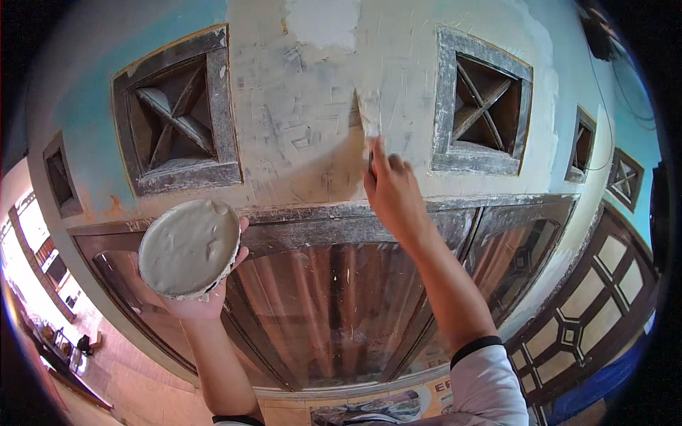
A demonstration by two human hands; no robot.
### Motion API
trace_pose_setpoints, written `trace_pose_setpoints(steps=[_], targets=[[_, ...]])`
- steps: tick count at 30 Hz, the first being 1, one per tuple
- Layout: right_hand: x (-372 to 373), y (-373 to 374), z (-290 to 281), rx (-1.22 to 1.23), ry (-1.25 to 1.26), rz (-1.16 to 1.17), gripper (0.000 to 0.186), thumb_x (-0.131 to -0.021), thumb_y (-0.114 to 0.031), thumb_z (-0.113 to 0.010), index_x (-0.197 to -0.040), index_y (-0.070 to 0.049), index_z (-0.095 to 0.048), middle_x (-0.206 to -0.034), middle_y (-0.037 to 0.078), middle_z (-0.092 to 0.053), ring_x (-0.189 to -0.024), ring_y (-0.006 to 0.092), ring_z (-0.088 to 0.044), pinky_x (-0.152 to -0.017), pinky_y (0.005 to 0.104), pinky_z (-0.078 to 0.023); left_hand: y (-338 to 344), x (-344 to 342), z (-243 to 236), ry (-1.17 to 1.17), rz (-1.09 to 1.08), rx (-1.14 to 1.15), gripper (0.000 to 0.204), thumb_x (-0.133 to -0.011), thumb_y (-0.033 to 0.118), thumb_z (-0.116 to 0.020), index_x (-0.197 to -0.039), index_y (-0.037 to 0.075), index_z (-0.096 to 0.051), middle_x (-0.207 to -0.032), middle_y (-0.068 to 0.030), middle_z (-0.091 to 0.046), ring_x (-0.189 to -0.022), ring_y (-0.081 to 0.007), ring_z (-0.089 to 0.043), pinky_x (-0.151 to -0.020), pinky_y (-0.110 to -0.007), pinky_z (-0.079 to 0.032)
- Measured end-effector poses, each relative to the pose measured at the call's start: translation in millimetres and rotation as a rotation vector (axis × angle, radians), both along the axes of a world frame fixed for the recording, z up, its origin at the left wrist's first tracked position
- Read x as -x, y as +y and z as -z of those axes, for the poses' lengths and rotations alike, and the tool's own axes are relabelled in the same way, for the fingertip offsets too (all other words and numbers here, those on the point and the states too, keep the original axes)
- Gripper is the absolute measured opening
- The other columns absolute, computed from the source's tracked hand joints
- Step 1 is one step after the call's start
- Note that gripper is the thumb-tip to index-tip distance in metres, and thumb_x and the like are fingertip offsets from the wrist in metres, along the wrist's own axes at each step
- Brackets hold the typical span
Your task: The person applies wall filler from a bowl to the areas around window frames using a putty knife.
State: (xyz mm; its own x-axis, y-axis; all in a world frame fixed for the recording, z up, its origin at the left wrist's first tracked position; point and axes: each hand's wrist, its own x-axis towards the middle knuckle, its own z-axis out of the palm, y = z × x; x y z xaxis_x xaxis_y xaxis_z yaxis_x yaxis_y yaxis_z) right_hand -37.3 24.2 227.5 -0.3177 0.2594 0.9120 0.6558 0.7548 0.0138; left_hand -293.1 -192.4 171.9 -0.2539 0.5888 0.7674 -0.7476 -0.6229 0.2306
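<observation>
Working at chest-to-head height on a patchy wall (pixel 298 99), a person is holding a putty knife (pixel 372 121) in the right hand (pixel 395 188), its blade lying against the surface between two wooden vents. The right fingers are closing around the handle, the index finger reaching up toward the blade. Lower and to the left, the left hand (pixel 199 307) is supporting a round tub (pixel 177 295) of pale grey paste (pixel 190 245) from beneath, its fingers curling around the base and their tips showing past the right edge.

Flanking the blade, the left vent (pixel 231 135) and the right vent (pixel 445 92) are jutting as dark, cross-braced frames, the right one standing nearer to the knife. Below, a weathered wooden beam (pixel 298 231) is running across behind the right wrist, topping a glazed window (pixel 341 312) with reddish drapery showing in its panes. A panelled door (pixel 561 326) is standing at far right, with blue sheeting (pixel 604 387) bunching at its foot. A printed sheet (pixel 398 408) is showing along the bottom, partly behind a white sleeve (pixel 490 383).

Open wall is stretching upward from the blade and leftward to the left vent's inner edge; the beam's upper edge is bounding that stretch below. The tub is sitting just under the left vent, overlapping the beam in view, while tiled floor (pixel 149 383) is spreading out at lower left.
</observation>
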Motion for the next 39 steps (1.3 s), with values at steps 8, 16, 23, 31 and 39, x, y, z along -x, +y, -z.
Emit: trace_pose_setpoints(steps=[8, 16, 23, 31, 39], targets=[[3, -17, -48, 0.014, 0.040, -0.089, 0.064, -0.092, -0.011, -0.065, -0.147, 0.006, -0.035, -0.096, 0.028, -0.061, -0.081, 0.0431, -0.059, -0.076, 0.0526, -0.049, 3, 3, -1, -0.007, -0.053, 0.018, 0.099, -0.090, 0.076, -0.049, -0.156, 0.006, -0.027, -0.158, -0.0319, -0.026, -0.134, -0.0705, -0.026, -0.095, -0.079, -0.043], [11, 1, 32, 0.014, -0.017, -0.021, 0.063, -0.096, -0.016, -0.062, -0.147, 0.007, -0.034, -0.095, 0.027, -0.061, -0.084, 0.0422, -0.058, -0.075, 0.0518, -0.050, -5, -1, 2, 0.012, -0.067, -0.001, 0.096, -0.091, 0.074, -0.049, -0.156, 0.006, -0.028, -0.158, -0.0312, -0.027, -0.133, -0.0707, -0.029, -0.092, -0.079, -0.045], [-3, -28, 34, 0.020, 0.000, -0.116, 0.064, -0.094, -0.011, -0.065, -0.147, 0.008, -0.033, -0.093, 0.021, -0.059, -0.085, 0.0372, -0.056, -0.080, 0.0502, -0.045, -5, 5, 6, 0.031, -0.129, 0.011, 0.096, -0.091, 0.075, -0.049, -0.155, 0.006, -0.030, -0.156, -0.0313, -0.029, -0.131, -0.0690, -0.034, -0.093, -0.075, -0.049], [-4, 6, -6, 0.063, 0.057, -0.029, 0.067, -0.093, -0.011, -0.067, -0.150, 0.002, -0.034, -0.096, 0.022, -0.059, -0.087, 0.0397, -0.058, -0.075, 0.0514, -0.048, -2, -6, 7, -0.009, -0.030, 0.037, 0.097, -0.091, 0.075, -0.048, -0.156, 0.006, -0.028, -0.158, -0.0313, -0.027, -0.133, -0.0702, -0.029, -0.094, -0.078, -0.045], [-14, -23, 61, 0.116, 0.017, -0.153, 0.068, -0.094, -0.013, -0.067, -0.152, 0.001, -0.033, -0.100, 0.022, -0.059, -0.088, 0.0383, -0.058, -0.076, 0.0517, -0.048, 0, 5, 11, 0.052, -0.036, -0.018, 0.098, -0.091, 0.075, -0.049, -0.157, 0.006, -0.027, -0.158, -0.0317, -0.026, -0.133, -0.0710, -0.028, -0.096, -0.079, -0.042]])
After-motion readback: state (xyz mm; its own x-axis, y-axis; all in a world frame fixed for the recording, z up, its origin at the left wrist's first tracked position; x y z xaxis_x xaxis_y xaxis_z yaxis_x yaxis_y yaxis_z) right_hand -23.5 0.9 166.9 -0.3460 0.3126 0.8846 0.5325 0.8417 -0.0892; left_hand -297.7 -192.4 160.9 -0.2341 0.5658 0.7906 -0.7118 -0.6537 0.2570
